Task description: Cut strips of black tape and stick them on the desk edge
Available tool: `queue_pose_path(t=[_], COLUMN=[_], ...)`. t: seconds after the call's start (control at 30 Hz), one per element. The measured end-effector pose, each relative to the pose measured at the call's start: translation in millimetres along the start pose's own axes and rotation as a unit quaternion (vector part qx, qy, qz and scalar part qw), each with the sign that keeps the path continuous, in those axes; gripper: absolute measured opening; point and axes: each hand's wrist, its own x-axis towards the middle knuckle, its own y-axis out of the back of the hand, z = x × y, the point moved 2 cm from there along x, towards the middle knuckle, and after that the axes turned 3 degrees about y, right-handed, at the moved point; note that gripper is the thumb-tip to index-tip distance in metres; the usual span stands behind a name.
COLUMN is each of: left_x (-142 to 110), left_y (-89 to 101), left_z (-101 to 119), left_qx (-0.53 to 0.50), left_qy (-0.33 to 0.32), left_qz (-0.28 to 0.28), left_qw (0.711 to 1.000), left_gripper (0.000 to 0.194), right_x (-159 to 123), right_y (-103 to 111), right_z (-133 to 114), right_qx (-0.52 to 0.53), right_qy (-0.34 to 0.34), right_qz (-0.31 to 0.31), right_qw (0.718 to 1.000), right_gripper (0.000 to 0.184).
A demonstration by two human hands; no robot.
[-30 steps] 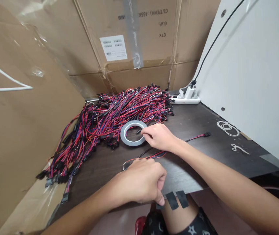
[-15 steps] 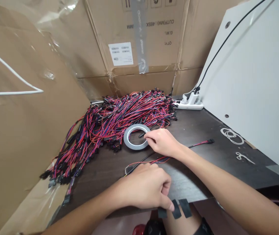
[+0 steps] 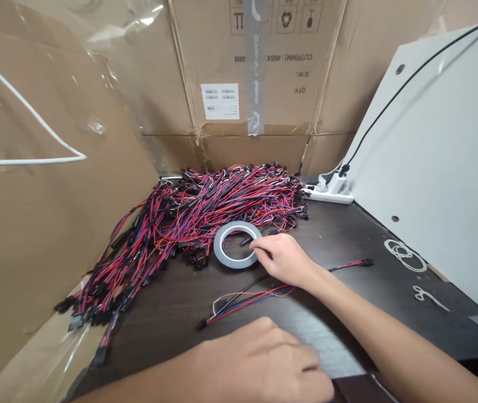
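Note:
My right hand (image 3: 283, 257) is closed, thumb and finger pinching the right rim of a grey tape roll (image 3: 224, 258). Through the roll's hole shows a short black tube (image 3: 246, 242). Below that hand lies a single wire harness (image 3: 243, 302) with red, blue and black wires; part of it passes under the hand, and a black connector (image 3: 367, 262) ends it on the right. Low in the view, my left hand (image 3: 259, 364) is curled at the table's front edge. Its fingertips are hidden, so what they hold cannot be made out.
A big heap of red, blue and black wire harnesses (image 3: 222, 201) fills the back left. Behind stand cardboard boxes (image 3: 327, 67). A power strip (image 3: 327, 196) sits at the back; a coil of white cord (image 3: 404, 254) and small scissors (image 3: 430, 296) lie right, beside a white panel (image 3: 444, 140).
The view has tilted up. My left hand has come lower in the picture, and the black strips at the table edge have left view. My right hand stays at the tape roll.

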Motion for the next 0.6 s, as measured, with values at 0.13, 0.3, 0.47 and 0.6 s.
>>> queue_pose_path(t=[0.13, 0.3, 0.47, 0.6], left_x=[0, 3, 5, 4], left_y=[-13.8, -26.9, -41.3, -41.5], left_z=[5, 5, 2, 1], left_qx=[0.072, 0.106, 0.082, 0.063], left_qy=[-0.01, -0.032, -0.028, -0.035], left_qz=[0.066, 0.093, 0.119, 0.12], left_qw=[0.995, 0.989, 0.989, 0.99], left_gripper=[0.01, 0.007, 0.002, 0.003], right_x=[0, -1, -1, -1], right_y=[-1, -2, -2, -3], right_z=[0, 1, 2, 2], right_qx=[0.006, 0.019, 0.023, 0.028], right_qy=[-0.001, 0.0, -0.001, 0.001], right_qz=[0.006, 0.014, 0.018, 0.021], right_qw=[1.0, 1.0, 1.0, 0.999], right_gripper=[0.021, 0.021, 0.021, 0.022])
